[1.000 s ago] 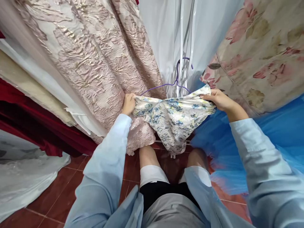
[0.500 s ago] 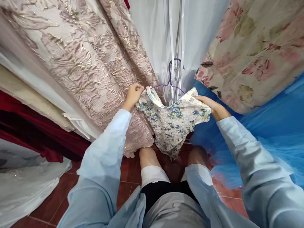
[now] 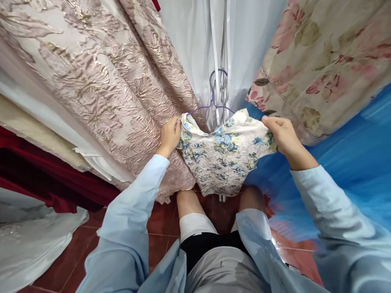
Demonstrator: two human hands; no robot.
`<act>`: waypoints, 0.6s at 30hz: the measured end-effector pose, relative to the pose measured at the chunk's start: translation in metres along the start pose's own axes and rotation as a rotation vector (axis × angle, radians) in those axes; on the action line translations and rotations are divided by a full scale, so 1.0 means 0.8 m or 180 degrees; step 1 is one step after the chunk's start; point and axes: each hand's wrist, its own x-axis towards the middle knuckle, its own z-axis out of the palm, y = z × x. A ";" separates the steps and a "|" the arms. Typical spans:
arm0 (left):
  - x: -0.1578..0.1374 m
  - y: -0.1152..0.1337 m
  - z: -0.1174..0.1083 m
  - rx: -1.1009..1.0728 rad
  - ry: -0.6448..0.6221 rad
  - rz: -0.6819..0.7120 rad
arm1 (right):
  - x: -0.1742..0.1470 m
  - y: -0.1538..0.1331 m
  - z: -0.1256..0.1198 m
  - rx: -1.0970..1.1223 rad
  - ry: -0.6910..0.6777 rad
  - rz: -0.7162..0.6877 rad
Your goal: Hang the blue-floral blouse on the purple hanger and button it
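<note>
A white blouse point(image 3: 224, 154) with blue and yellow flowers spreads between my hands, its neckline facing up. My left hand point(image 3: 170, 135) pinches its left shoulder edge. My right hand point(image 3: 285, 136) grips the right sleeve edge, thumb on top, and holds the cloth out sideways. A thin purple hanger point(image 3: 213, 102) runs into the blouse's neck, its arms partly hidden inside the garment. The hanger's hook points up among white straps point(image 3: 228, 49) in front of a pale cloth.
A pink brocade gown point(image 3: 122, 93) hangs close on the left, with dark red velvet point(image 3: 45, 175) beyond it. On the right hang a floral dress point(image 3: 330, 77) and blue tulle point(image 3: 345, 150). Red floor tiles point(image 3: 159, 224) show below.
My right hand has moved outward and now pulls the sleeve further right. The blouse is stretched wider and flatter, and its lower edge hangs straighter. The hanger has shifted slightly left.
</note>
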 end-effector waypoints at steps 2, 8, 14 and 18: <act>-0.005 -0.007 0.000 -0.0045 0.0049 -0.0103 | 0.004 -0.023 0.017 0.0028 0.0158 -0.0083; -0.025 -0.024 0.016 -0.0014 0.0289 -0.0616 | -0.041 -0.091 0.058 0.0606 -0.0513 0.0261; -0.019 0.000 0.050 -0.0103 0.0142 -0.0780 | -0.016 -0.095 0.046 0.0470 0.0070 -0.0100; -0.038 0.011 0.064 -0.0351 -0.0014 -0.0849 | 0.007 -0.076 0.044 0.0544 -0.0153 -0.0291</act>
